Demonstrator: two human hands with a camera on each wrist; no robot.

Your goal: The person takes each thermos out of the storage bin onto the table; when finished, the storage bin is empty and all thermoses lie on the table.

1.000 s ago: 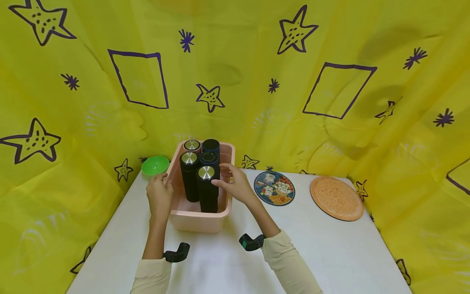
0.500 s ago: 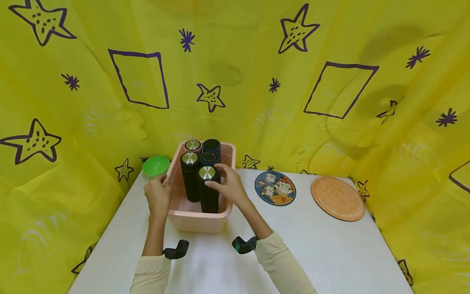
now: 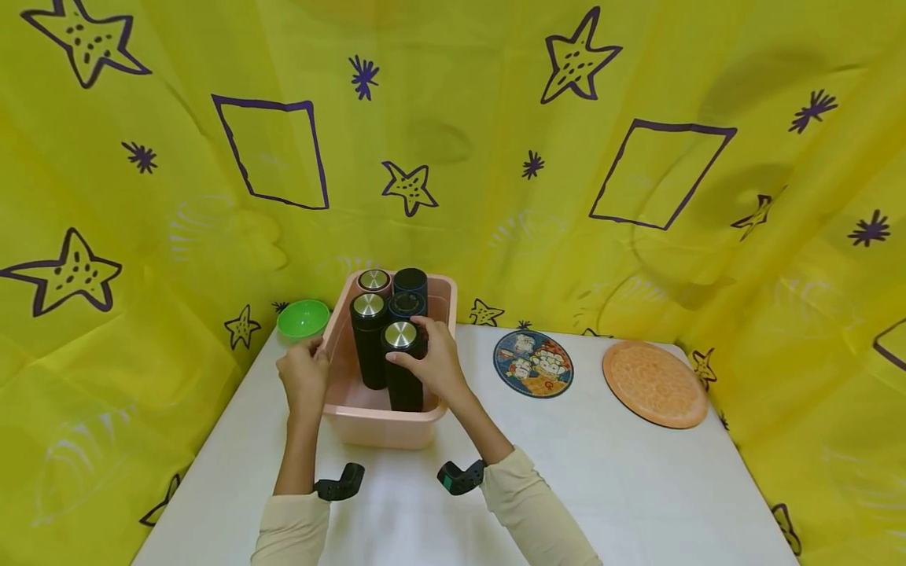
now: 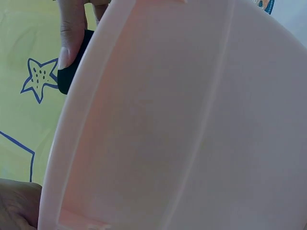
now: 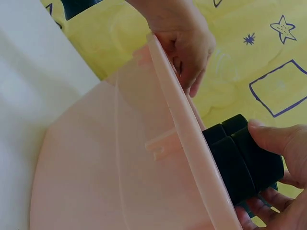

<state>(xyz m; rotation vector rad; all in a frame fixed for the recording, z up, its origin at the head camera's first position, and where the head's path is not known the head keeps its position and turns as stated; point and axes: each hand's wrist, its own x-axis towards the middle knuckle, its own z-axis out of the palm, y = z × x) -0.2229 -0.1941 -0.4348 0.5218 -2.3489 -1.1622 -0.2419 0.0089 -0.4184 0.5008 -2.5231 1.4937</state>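
A pink plastic tub stands on the white table with several dark thermos flasks upright in it. My left hand grips the tub's left rim, its fingers curled over the edge, as the right wrist view also shows. At the front of the group is a black thermos flask with a silver lid top. Thumb and fingers of my right hand hold it round its upper end. Just behind it are another black, silver-topped flask and a dark blue flask.
Left of the tub sits a green bowl. To the right lie a round picture mat and an orange-brown round mat on the table. A yellow patterned curtain surrounds the table's back and sides.
My right hand has moved left and closed its thumb and fingers round the top of the front black thermos flask. The left hand stays at the tub's rim.
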